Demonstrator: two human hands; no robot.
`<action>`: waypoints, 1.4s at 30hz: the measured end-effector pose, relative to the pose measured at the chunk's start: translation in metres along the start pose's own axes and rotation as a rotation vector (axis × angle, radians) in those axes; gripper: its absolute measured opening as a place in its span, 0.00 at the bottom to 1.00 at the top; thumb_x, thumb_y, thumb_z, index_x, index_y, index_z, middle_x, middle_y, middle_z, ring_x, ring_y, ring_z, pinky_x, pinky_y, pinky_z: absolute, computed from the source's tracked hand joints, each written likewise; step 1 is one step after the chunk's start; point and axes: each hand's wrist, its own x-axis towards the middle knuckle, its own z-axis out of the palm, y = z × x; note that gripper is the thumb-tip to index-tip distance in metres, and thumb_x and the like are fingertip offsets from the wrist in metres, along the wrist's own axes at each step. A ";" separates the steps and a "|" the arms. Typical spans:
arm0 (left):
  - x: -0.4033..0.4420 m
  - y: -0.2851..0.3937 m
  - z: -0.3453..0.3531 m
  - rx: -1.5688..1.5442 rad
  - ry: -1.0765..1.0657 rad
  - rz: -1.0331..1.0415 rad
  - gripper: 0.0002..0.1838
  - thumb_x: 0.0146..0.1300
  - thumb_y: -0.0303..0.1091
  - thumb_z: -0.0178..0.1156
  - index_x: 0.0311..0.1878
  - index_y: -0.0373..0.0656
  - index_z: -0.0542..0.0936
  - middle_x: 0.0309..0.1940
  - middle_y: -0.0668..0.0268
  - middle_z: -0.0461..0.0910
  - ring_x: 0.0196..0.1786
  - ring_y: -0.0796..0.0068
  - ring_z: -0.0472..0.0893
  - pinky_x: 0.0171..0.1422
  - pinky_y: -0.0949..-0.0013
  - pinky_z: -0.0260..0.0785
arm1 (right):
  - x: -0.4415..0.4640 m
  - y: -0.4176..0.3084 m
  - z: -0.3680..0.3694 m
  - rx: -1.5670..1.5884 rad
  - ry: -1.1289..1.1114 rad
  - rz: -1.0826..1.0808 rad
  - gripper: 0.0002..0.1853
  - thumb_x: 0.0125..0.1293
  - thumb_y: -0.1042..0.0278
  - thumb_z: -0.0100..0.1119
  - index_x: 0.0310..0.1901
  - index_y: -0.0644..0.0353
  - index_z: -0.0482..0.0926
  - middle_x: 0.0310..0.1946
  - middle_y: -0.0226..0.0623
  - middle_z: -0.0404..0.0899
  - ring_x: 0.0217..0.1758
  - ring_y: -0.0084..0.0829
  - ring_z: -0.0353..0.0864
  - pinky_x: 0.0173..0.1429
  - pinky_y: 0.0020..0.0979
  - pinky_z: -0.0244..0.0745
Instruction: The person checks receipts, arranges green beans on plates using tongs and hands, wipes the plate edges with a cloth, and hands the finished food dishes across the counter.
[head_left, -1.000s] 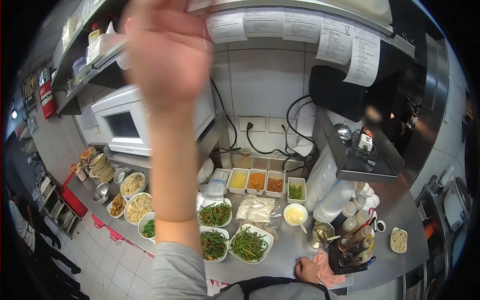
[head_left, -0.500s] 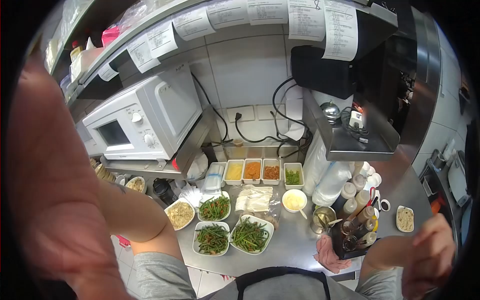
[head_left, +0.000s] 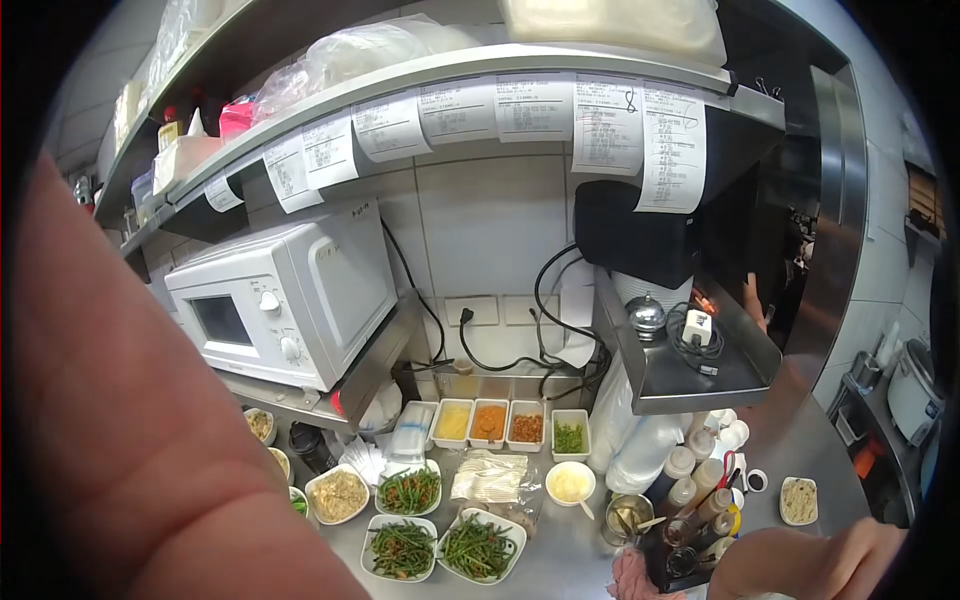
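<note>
My left hand (head_left: 150, 430) fills the left foreground, very close to the camera and blurred. It looks stretched out flat, and nothing shows in it. At the lower right edge is my right hand (head_left: 860, 555), just below a white dish of pale food (head_left: 799, 501). Its fingers are partly cut off and I cannot make out whether they hold anything. On the steel counter between the hands stand a bowl of green beans (head_left: 401, 549), a second bowl of green beans (head_left: 482, 547) and a third (head_left: 408, 490). Beside them sits a bowl of pale grainy food (head_left: 338, 495).
A white microwave (head_left: 290, 290) stands on a left shelf. Order slips (head_left: 535, 107) hang overhead. Small tubs (head_left: 489, 424) line the back. Squeeze bottles (head_left: 700, 495) crowd the right, beside a pink cloth (head_left: 635, 577). A steel shelf (head_left: 700, 375) juts out above, holding a bell (head_left: 646, 316).
The view has tilted upward, so counter items appear lower and more of the overhead shelf shows. My left hand is nearer the camera. My right hand appears lower.
</note>
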 end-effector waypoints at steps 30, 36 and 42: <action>-0.016 -0.019 0.012 0.062 0.033 -0.103 0.15 0.63 0.39 0.41 0.32 0.43 0.75 0.36 0.52 0.75 0.45 0.55 0.75 0.62 0.46 0.54 | -0.011 0.027 0.003 0.574 0.140 0.247 0.16 0.49 0.85 0.51 0.41 0.63 0.68 0.07 0.29 0.59 0.06 0.22 0.54 0.15 0.30 0.56; -0.015 -0.018 0.011 0.059 0.041 -0.105 0.16 0.64 0.40 0.40 0.31 0.43 0.75 0.34 0.53 0.75 0.44 0.55 0.75 0.62 0.46 0.55 | -0.013 0.027 0.004 0.576 0.147 0.244 0.15 0.47 0.87 0.51 0.39 0.64 0.67 0.06 0.30 0.58 0.06 0.23 0.53 0.14 0.31 0.54; -0.014 -0.018 0.012 0.048 0.038 -0.103 0.17 0.65 0.41 0.38 0.30 0.44 0.74 0.33 0.54 0.75 0.43 0.55 0.75 0.61 0.46 0.56 | -0.014 0.023 0.001 0.576 0.163 0.233 0.15 0.46 0.88 0.50 0.37 0.64 0.66 0.05 0.30 0.57 0.05 0.23 0.52 0.13 0.31 0.52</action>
